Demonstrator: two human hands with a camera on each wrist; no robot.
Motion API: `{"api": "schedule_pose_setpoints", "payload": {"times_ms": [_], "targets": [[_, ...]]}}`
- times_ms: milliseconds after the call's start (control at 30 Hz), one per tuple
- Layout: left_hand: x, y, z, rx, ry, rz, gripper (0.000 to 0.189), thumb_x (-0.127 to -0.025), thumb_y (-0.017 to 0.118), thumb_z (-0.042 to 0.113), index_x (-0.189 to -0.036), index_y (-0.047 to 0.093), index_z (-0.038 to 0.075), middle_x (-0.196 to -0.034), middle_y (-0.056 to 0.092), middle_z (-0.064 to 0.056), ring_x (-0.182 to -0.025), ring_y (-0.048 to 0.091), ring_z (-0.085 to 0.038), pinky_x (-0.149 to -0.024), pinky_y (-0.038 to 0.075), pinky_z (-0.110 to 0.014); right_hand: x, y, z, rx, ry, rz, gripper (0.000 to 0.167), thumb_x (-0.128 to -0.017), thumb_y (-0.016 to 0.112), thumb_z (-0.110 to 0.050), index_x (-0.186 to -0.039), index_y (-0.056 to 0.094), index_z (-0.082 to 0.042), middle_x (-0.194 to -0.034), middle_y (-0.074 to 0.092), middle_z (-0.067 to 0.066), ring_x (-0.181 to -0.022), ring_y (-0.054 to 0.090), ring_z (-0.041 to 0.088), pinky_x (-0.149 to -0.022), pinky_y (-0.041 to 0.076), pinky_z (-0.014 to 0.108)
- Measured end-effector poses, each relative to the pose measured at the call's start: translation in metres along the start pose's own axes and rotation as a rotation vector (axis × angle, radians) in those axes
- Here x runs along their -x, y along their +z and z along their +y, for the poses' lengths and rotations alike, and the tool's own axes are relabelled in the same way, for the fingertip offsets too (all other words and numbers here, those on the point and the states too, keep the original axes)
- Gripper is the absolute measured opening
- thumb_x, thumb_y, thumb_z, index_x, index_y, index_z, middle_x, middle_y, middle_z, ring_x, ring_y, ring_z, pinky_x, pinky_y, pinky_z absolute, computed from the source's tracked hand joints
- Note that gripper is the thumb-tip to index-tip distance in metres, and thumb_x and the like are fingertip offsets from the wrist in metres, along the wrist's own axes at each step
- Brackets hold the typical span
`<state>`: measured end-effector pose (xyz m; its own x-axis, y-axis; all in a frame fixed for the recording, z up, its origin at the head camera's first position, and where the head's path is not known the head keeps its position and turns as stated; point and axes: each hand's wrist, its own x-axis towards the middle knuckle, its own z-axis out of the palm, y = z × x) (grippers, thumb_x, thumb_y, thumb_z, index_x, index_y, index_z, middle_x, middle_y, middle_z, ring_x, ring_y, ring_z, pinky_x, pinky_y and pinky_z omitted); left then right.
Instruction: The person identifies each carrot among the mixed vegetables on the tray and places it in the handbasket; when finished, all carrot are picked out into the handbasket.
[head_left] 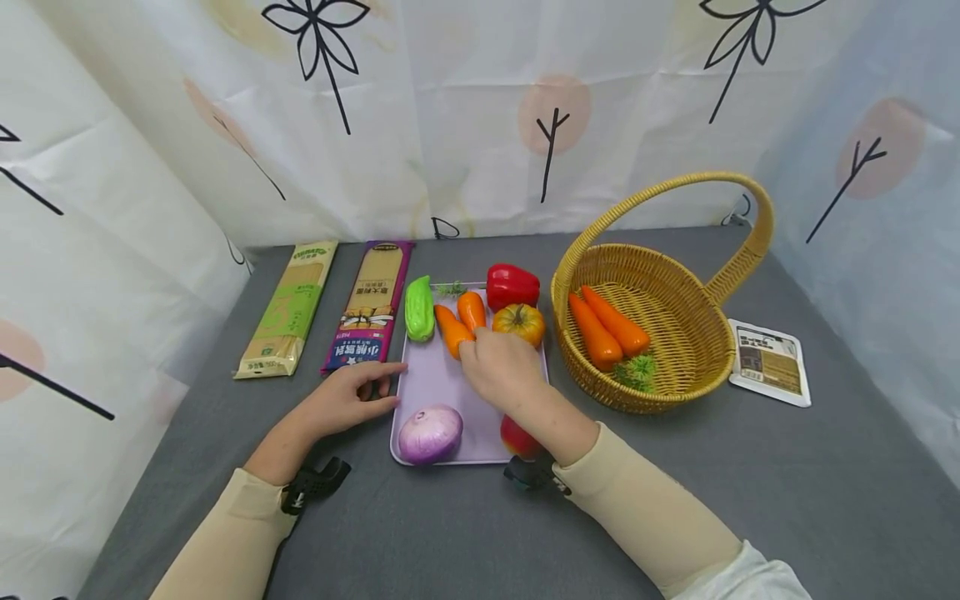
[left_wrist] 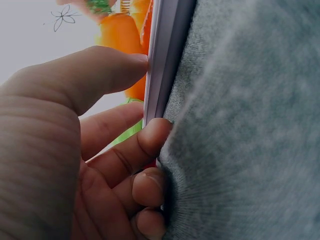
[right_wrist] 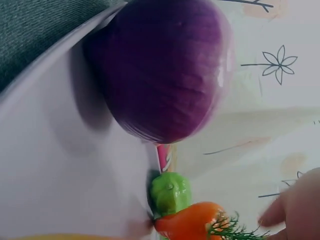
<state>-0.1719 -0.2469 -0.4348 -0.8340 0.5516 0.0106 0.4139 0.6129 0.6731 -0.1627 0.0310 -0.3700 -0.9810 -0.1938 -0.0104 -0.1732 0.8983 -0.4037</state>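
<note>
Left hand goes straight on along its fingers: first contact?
The lilac tray, at its left rim; the left hand's fingertips are right at it. If they clear the rim, bare tray, then probably the right hand, though heights are unclear.

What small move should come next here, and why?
Probably lift the carrot off the lilac tray toward the wicker basket: the right hand is at its leafy end, and two more carrots already lie in that basket.
</note>
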Motion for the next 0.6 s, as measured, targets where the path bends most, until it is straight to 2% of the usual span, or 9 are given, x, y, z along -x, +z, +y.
{"api": "schedule_pose_setpoints", "payload": {"times_ms": [67, 133, 200, 267, 467, 600], "targets": [[0.0, 0.0, 0.0, 0.004, -0.001, 0.0, 0.049, -0.093, 0.078, 0.024, -0.138, 0.064, 0.013, -0.091, 0.056, 0.002, -0.072, 0.05, -0.016, -0.062, 0.04, -0.028, 0.001, -0.002, -0.001, 0.001, 0.023, 0.002, 0.04, -0.104, 0.049, -0.047, -0.091, 0.064, -0.012, -0.073, 0.056, 0.004, -0.069, 0.056, 0.023, -0.061, 0.047, 0.035], [0.0, 0.0, 0.001, 0.003, -0.002, -0.001, 0.049, -0.093, 0.078, 0.025, -0.139, 0.064, 0.013, -0.091, 0.056, 0.003, -0.072, 0.05, -0.016, -0.062, 0.04, -0.028, 0.002, -0.004, 0.0, 0.013, 0.034, 0.021, 0.043, -0.098, 0.06, -0.055, -0.095, 0.066, -0.012, -0.072, 0.057, 0.003, -0.068, 0.056, 0.022, -0.058, 0.046, 0.034], [0.001, 0.001, 0.001, 0.001, 0.0, -0.003, 0.049, -0.093, 0.078, 0.025, -0.139, 0.064, 0.013, -0.091, 0.056, 0.003, -0.073, 0.051, -0.016, -0.062, 0.04, -0.028, 0.003, -0.006, 0.001, 0.024, 0.033, 0.061, 0.046, -0.09, 0.072, -0.057, -0.1, 0.07, -0.013, -0.072, 0.058, 0.003, -0.068, 0.056, 0.022, -0.056, 0.046, 0.034], [0.001, 0.001, 0.001, 0.003, -0.001, -0.004, 0.05, -0.093, 0.078, 0.025, -0.14, 0.064, 0.013, -0.091, 0.056, 0.003, -0.073, 0.051, -0.016, -0.063, 0.04, -0.027, 0.004, -0.008, 0.002, 0.022, 0.025, 0.105, 0.047, -0.085, 0.079, -0.055, -0.107, 0.074, -0.013, -0.074, 0.06, 0.002, -0.068, 0.056, 0.021, -0.055, 0.045, 0.034], [0.001, 0.001, 0.001, 0.008, 0.0, -0.001, 0.05, -0.093, 0.078, 0.025, -0.14, 0.064, 0.013, -0.091, 0.056, 0.003, -0.073, 0.051, -0.017, -0.062, 0.04, -0.027, 0.005, -0.02, 0.005, -0.001, -0.027, 0.207, 0.049, -0.086, 0.079, -0.051, -0.119, 0.078, -0.014, -0.084, 0.07, 0.003, -0.072, 0.059, 0.021, -0.059, 0.048, 0.034], [0.0, 0.0, 0.001, 0.008, -0.009, -0.001, 0.049, -0.093, 0.078, 0.025, -0.139, 0.064, 0.014, -0.091, 0.056, 0.003, -0.074, 0.051, -0.017, -0.062, 0.04, -0.028, 0.011, -0.035, 0.003, -0.046, -0.068, 0.257, 0.052, -0.086, 0.079, -0.05, -0.125, 0.076, -0.015, -0.071, 0.067, 0.0, -0.067, 0.057, 0.02, -0.059, 0.046, 0.032]]}}
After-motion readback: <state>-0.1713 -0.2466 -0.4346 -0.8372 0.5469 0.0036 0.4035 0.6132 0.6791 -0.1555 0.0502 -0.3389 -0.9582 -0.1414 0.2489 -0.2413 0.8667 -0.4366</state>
